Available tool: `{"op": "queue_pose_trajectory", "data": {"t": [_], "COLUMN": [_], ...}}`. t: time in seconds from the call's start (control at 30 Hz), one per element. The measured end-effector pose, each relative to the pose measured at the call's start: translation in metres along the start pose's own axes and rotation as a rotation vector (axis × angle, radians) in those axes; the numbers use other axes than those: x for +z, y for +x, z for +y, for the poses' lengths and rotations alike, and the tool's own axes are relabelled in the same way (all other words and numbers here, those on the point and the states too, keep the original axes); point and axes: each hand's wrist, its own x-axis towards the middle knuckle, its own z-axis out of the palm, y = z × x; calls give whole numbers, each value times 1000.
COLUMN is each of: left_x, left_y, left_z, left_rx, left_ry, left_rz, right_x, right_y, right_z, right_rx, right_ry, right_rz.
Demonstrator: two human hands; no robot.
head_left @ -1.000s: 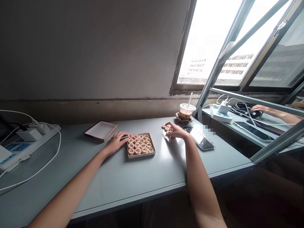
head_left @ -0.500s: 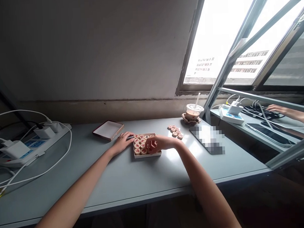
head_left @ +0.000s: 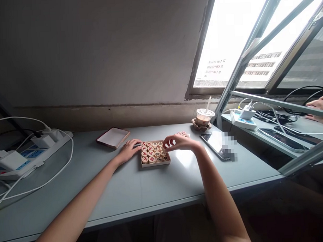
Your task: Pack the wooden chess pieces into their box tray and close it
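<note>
A shallow open box [head_left: 156,164] on the desk holds rows of round wooden Chinese chess pieces [head_left: 151,159], marked with red and dark characters. My left hand [head_left: 128,151] lies on the desk, its fingers stretched out to the box's left edge. Over the right side of the box, my right hand [head_left: 178,143] pinches a Chinese chess piece [head_left: 164,149] at its fingertips, close to the other pieces. Behind that hand, more loose pieces [head_left: 182,134] sit on the desk, partly covered by it. To the left lies the box lid [head_left: 113,136], inside up.
A drink cup with a straw [head_left: 205,116] stands in a cardboard holder at the back right, with a phone [head_left: 215,147] before it. Power strips [head_left: 32,153] and cables fill the left end. Beyond a metal post, another person's hand [head_left: 320,106] is near black cables.
My right hand has moved right, from over the middle of the box to its right side, uncovering the front pieces. My left hand stays at the box. The other person's hand has shifted right.
</note>
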Motion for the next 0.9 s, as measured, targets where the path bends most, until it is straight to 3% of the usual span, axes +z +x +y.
{"op": "queue_pose_trajectory", "data": {"t": [0.1,0.23,0.33,0.47,0.67,0.9], "left_x": [2,3,2,0,1,2], "left_y": [1,2,1,-1,-1,0], "left_z": [-3,-6,-5,-2,-6,-10], "left_rx": [4,25,16,4,25,46], "left_ry": [-3,-6,1,4,-13,-3], "left_rz": [11,34,24,10,9,3], "right_x": [-12,-16,-16,-21,-26,-16], "right_y": [-11,-19,-21,-32,-44,-26], "right_z": [19,43,53,62,66,54], "right_rx": [175,456,546,544,693,430], "right_ry": [-69,-182,-165,-123,-176,-133], "right_rz": [88,104,141,180,72,84]}}
